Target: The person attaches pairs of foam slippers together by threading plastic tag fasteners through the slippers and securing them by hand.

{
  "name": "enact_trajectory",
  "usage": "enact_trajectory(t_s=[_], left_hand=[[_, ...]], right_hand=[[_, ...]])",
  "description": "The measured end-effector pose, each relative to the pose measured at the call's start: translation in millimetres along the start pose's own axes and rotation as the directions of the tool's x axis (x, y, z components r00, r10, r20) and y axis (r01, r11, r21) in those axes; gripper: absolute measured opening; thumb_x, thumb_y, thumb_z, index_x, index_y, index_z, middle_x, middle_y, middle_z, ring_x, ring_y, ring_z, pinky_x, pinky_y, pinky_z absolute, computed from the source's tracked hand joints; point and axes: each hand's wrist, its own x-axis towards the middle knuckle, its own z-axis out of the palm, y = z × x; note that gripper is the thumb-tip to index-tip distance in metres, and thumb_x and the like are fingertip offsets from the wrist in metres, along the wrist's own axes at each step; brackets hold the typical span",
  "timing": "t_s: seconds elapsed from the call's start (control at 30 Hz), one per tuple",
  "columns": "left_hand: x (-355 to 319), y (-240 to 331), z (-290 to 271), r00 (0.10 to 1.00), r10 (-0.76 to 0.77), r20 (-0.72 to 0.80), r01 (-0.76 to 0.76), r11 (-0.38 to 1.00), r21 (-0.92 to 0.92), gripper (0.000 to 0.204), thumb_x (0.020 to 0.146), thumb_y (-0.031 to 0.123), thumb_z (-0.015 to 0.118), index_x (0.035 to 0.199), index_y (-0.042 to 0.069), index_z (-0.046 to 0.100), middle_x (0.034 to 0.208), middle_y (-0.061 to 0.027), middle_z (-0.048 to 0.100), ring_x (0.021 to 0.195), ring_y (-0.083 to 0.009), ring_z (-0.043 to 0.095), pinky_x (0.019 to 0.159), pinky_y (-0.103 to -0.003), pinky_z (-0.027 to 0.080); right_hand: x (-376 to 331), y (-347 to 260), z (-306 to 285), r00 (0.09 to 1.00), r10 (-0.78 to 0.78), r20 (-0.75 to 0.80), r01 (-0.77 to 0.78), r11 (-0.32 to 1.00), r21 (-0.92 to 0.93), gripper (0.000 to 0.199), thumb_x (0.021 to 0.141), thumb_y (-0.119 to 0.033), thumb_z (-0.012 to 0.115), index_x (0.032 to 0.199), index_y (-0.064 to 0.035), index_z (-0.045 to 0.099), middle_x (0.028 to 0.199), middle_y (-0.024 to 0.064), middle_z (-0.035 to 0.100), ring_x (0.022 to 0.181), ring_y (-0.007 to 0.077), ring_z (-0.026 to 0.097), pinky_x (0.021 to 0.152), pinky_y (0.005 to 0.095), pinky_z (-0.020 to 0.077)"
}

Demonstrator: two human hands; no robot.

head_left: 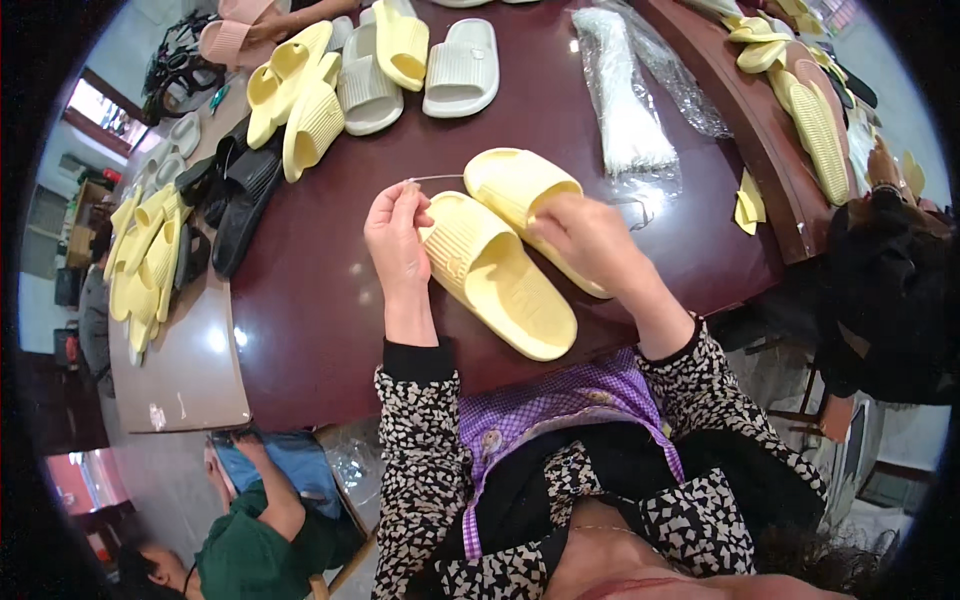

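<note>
Two yellow slippers lie side by side in front of me, toes pointing away: the left slipper (510, 285) and the right slipper (515, 180). My left hand (400, 235), beside the left slipper's toe, pinches one end of a thin pale strand (440, 178). That strand runs across to the toe of the right slipper. Over the right slipper's opening is my right hand (590, 235), slightly blurred, its fingers curled at the strap edge. What those fingertips hold is hidden.
Grey slippers (460, 70) and more yellow slippers (315, 120) lie at the far side. Black slippers (245, 195) are to the left. A clear bag of white strands (630, 100) and a yellow scrap (748, 203) lie to the right. Other people work around the dark red table (320, 320).
</note>
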Motion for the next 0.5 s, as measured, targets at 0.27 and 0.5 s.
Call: enact_trajectory(t_s=[0.27, 0.5], left_hand=[[-1, 0, 1, 0.997, 0.046, 0.066, -0.049, 0.998, 0.039, 0.008, 0.088, 0.006, 0.054, 0.092, -0.001, 0.058, 0.078, -0.0060, 0.059, 0.059, -0.0084, 0.052, 0.054, -0.019, 0.044], [-1, 5, -5, 0.981, 0.167, -0.103, -0.164, 0.986, 0.034, 0.010, 0.087, 0.005, 0.052, 0.096, 0.000, 0.056, 0.080, -0.0075, 0.059, 0.057, -0.0100, 0.051, 0.053, -0.022, 0.044]], right_hand=[[8, 1, 37, 0.997, 0.076, -0.020, -0.077, 0.994, -0.080, 0.023, 0.082, -0.024, 0.058, 0.079, -0.0017, 0.054, 0.073, 0.0170, 0.061, 0.072, 0.0337, 0.060, 0.066, 0.0434, 0.0457], [0, 14, 0, 0.990, 0.107, -0.087, -0.115, 0.990, -0.083, 0.021, 0.081, -0.022, 0.057, 0.078, -0.0019, 0.056, 0.073, 0.0157, 0.062, 0.071, 0.0327, 0.061, 0.067, 0.0418, 0.0472]])
